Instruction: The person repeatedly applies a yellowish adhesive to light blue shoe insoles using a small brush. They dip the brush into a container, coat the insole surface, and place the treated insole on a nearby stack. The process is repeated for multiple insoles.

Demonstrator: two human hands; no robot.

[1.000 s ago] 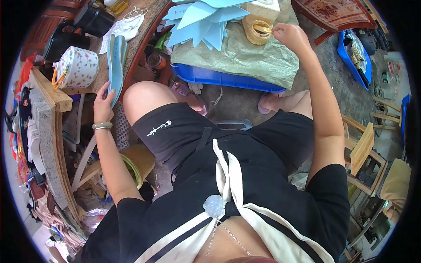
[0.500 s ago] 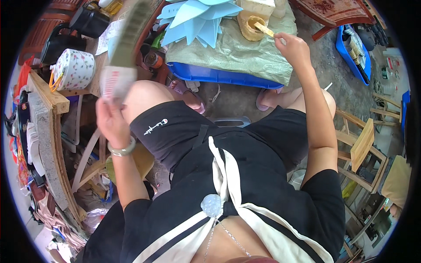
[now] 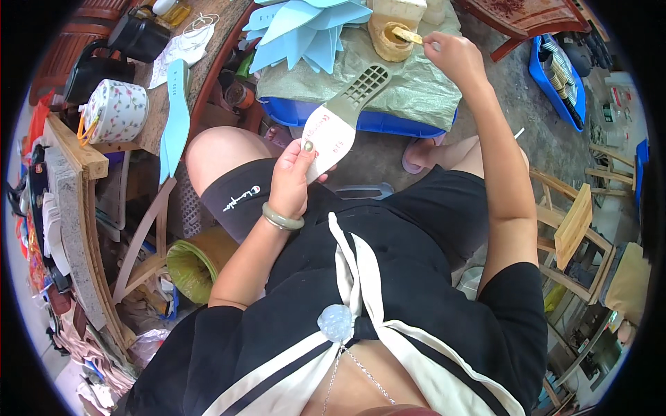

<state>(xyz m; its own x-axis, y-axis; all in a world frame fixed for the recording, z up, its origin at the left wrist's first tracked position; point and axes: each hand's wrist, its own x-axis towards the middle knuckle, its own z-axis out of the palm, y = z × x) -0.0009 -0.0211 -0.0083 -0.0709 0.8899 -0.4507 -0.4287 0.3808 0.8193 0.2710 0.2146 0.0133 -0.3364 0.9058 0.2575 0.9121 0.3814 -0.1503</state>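
Observation:
My left hand grips a shoe sole over my lap, thumb on top and fingers beneath. Its white front part carries red marks; the olive-green heel end has an open grid and points away to the right. My right hand pinches the pale, crusted handle of a brush. The brush's far end dips into a round, tan-crusted pot, so its tip is hidden. Left of the pot lies a fanned pile of light-blue insoles.
Green woven sheeting covers a blue bin before my knees. More blue insoles overhang the table edge at left, near a flowered pot. A yellow-green bucket stands by my left thigh, a wooden stool at right.
My left hand has swung the sole from the far left side to over my lap, uncovering the blue insoles at the table edge. My right hand with the brush has shifted slightly up and left.

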